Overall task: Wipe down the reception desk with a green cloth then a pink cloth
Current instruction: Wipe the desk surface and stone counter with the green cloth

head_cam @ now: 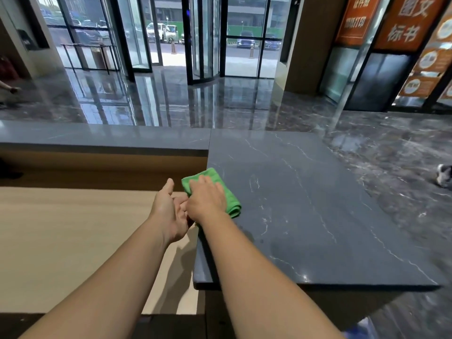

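Observation:
A folded green cloth (227,199) lies near the left edge of the dark marble desk top (305,204). My right hand (208,199) lies flat on the cloth with straight fingers, pressing it onto the stone. My left hand (171,211) hovers open, palm turned right, just off the desk's left edge and beside my right wrist, above the lower wooden counter (73,241). It holds nothing. No pink cloth is in view.
A raised dark ledge (102,138) runs left from the desk top along the wooden counter's far side. Beyond lie a glossy lobby floor (171,101), glass revolving doors and orange signs at right. A small animal (444,176) stands on the floor at far right.

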